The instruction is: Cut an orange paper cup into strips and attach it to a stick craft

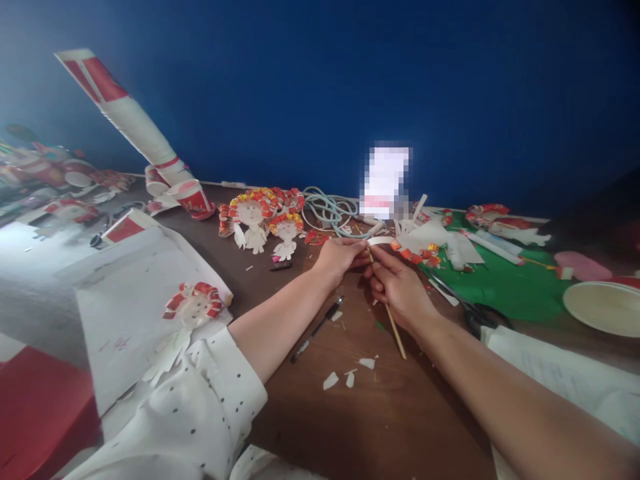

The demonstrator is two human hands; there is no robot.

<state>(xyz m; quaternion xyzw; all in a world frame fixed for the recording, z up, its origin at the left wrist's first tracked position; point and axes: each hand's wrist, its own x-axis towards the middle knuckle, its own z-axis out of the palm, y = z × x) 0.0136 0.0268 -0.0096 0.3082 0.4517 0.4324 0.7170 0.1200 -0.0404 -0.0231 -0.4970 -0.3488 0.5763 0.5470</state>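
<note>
Both my hands meet over the brown table. My right hand (399, 283) is closed around a thin wooden stick (396, 331), whose lower end slants down toward me. A narrow white paper strip (383, 240) curves away to the right from the stick's upper end. The fingertips of my left hand (341, 259) pinch the strip where it meets the stick; the exact contact is partly hidden by the fingers. Below my left wrist lies a black pen (320, 327). Small white paper scraps (331, 381) are scattered in front of me.
Paper dolls (250, 217) with red-orange curled hair stand behind my left hand, near a coiled cable (333, 212). Black-handled scissors (483, 317) lie right, by a green sheet (520, 290). A paper cup (193, 197) and papers (125, 313) are left; a blue wall (280, 87) rises behind.
</note>
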